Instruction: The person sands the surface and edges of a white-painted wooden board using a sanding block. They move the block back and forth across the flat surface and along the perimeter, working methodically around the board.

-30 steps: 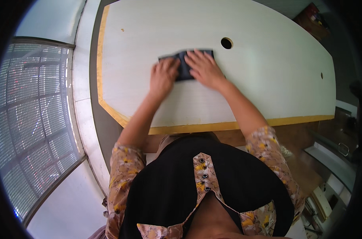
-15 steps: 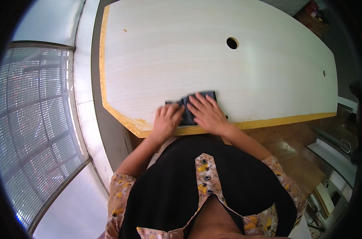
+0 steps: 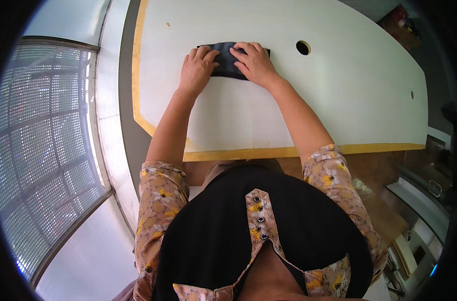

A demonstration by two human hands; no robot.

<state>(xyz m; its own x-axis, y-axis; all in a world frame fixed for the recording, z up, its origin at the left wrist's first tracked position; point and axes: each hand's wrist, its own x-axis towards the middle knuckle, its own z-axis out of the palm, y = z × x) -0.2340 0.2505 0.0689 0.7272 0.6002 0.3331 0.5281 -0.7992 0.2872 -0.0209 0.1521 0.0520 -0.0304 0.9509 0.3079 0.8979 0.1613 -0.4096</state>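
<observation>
- Pale daylight comes through a mesh-covered window [image 3: 52, 135] along the left of the frame.
- Across the upper middle lies a white desk [image 3: 238, 115] with a yellow edge; its near left corner is cut at a slant.
- Two holes show in the desk top: a round hole [image 3: 303, 47] right of the upper middle, and a small hole [image 3: 412, 95] near the right end.
- Flat on the desk, in the upper middle of the frame, is a dark cloth [image 3: 228, 62], roughly oblong.
- On the cloth's left end rests the left hand [image 3: 196, 70], its fingers bent and slightly apart.
- On the right end rests the right hand [image 3: 257, 65], fingers curved over the cloth, thumb set away from them (whether either hand pinches the fabric, I cannot tell).
- Between the two hands the middle of the cloth is bare.
- Both forearms reach up from flowered sleeves [image 3: 160, 200]; a black top [image 3: 213, 231] fills the lower middle.
- Lower right, a metal loop [image 3: 434, 188] sits among dim clutter.
</observation>
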